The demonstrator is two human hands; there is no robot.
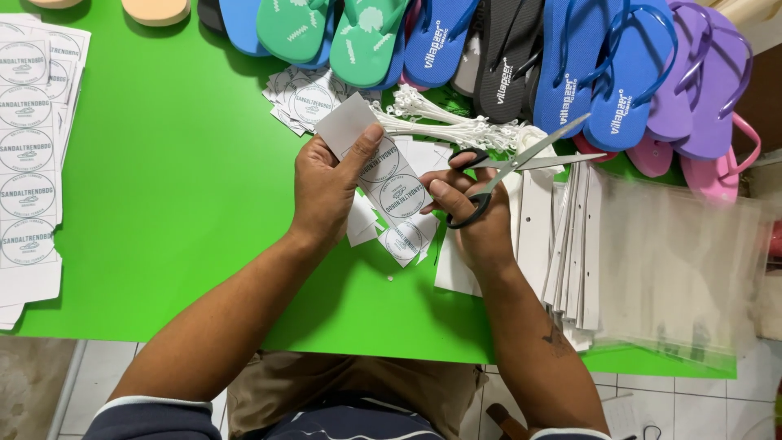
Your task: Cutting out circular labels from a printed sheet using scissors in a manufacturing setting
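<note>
Head view, looking down on a green table (pixel 163 204). The left hand (pixel 326 187) is pinching a white paper strip (pixel 383 175) printed with round grey label marks, thumb on top and fingers beneath; the strip is running from the hand's far side down toward the near right, at the table's centre. The right hand (pixel 472 216) is gripping a pair of scissors (pixel 513 163) through the black handle loops, the metal blades standing parted and pointing to the far right, just beside the strip's right edge.

Cut square labels (pixel 301 98) are lying in a loose heap just beyond the left hand. Uncut sheets of the same round marks (pixel 28 155) are lying stacked at the table's left edge. A bundle of white plastic tag ties (pixel 448 126) is lying beyond the scissors. White card hangers (pixel 570 244) are fanning out to the right of the right hand, with clear plastic bags (pixel 676 269) overlapping them at the right edge. Flip-flops (pixel 505 57) in green, blue, black, purple and pink are lining the far edge.
</note>
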